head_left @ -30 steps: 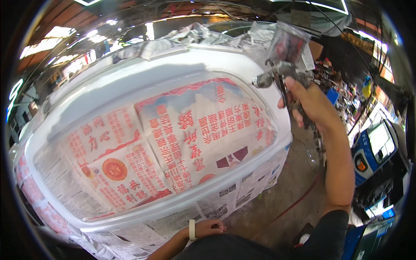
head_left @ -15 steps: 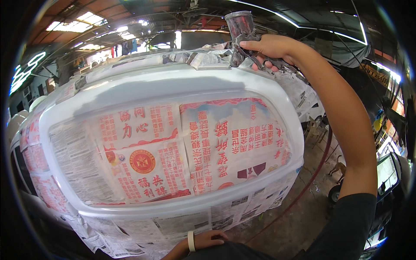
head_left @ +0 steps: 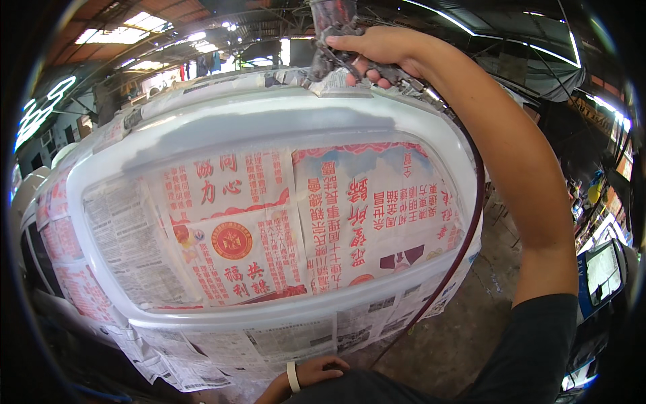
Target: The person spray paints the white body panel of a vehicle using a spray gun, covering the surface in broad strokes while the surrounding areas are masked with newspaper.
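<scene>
A white vehicle body (head_left: 377, 111) fills the middle, its large window covered with red-printed paper (head_left: 235, 269) and newspaper. Above that window runs a greyish band (head_left: 269, 128) on the white panel. My right hand (head_left: 390, 54), arm stretched out, is wrapped round a paint spray gun (head_left: 324, 64) near the panel's top edge. The gun's cup (head_left: 334, 17) sits on top, partly cut off by the picture's edge. From its handle a dark red hose (head_left: 464, 249) hangs down past my arm. Down by my waist, my left hand (head_left: 323, 370) holds nothing, fingers loosely bent and apart.
More newspaper (head_left: 289, 343) covers the vehicle below the window, and the left side is papered too. A dark vehicle with a windshield (head_left: 603, 273) stands at the right. The hose crosses in front of the panel's right end toward the floor (head_left: 464, 337).
My right hand has carried the spray gun leftward and slightly up along the panel's top edge. The hose has swung left, now crossing the panel's right end. My left hand stays low.
</scene>
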Motion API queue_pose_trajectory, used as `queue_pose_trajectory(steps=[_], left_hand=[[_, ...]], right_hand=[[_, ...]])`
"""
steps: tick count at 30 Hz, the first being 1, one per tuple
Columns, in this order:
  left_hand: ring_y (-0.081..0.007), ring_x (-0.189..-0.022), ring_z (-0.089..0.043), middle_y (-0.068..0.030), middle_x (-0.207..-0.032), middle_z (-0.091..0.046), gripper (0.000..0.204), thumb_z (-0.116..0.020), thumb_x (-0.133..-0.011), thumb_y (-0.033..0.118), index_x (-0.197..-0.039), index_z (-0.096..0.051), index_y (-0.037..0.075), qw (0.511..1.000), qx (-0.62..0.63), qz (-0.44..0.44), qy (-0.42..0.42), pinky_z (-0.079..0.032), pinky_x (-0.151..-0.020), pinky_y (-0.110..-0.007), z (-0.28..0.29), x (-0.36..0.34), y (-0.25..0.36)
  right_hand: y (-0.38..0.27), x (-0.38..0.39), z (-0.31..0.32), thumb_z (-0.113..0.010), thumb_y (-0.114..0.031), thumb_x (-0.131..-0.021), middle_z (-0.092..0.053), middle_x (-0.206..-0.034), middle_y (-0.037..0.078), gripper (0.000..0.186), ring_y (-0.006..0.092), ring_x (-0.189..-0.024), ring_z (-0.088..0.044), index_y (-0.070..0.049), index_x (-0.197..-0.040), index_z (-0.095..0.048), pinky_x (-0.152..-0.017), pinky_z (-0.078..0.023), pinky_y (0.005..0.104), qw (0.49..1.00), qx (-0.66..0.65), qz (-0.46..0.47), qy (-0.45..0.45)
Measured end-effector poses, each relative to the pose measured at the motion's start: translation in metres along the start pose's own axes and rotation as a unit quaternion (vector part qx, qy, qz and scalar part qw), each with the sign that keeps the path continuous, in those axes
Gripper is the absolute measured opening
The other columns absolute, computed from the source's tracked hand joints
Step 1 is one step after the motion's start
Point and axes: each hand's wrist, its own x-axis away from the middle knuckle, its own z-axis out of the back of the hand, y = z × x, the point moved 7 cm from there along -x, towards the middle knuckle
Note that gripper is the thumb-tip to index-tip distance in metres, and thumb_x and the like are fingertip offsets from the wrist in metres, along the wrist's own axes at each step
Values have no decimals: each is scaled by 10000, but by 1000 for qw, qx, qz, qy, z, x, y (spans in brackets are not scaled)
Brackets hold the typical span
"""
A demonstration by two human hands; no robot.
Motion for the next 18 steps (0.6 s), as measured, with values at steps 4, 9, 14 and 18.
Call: queue_pose_trajectory(steps=[4,9,14,18], left_hand=[[-198,-1259,-572,-93,-1333,-635,366,-643,-1030,265,-1326,-625,51,999,-29,-13,-5,-438,-1102,-359,-2,-6,3],[-199,-1258,-571,-88,-1325,-636,352,-634,-1035,256,-1325,-626,57,1000,-23,-7,-14,-437,-1102,-358,-3,-8,-1],[-203,-1262,-565,-97,-1330,-629,388,-631,-1030,294,-1349,-617,72,1000,-17,-8,-23,-429,-1102,-355,-2,-13,-15],[-195,-1257,-570,-86,-1322,-639,363,-634,-1033,272,-1333,-624,67,999,-24,9,-21,-431,-1100,-354,-4,-13,-3]], right_hand=[[-8,-6,-3,-562,-543,-1018,-683,-686,54,600,35,-439,-475,33,-926,-703,-355,-434,229,999,-38,17,-4],[11,-10,6,-573,-526,-1017,-654,-665,43,560,53,-438,-475,26,-1003,-670,-359,-431,247,997,61,-52,8],[52,-9,33,-610,-565,-976,-633,-665,82,626,136,-439,-502,42,-832,-660,-375,-418,298,998,11,-43,42],[72,11,50,-593,-557,-992,-635,-653,61,592,97,-422,-483,23,-900,-667,-359,-422,280,997,10,-58,54]])
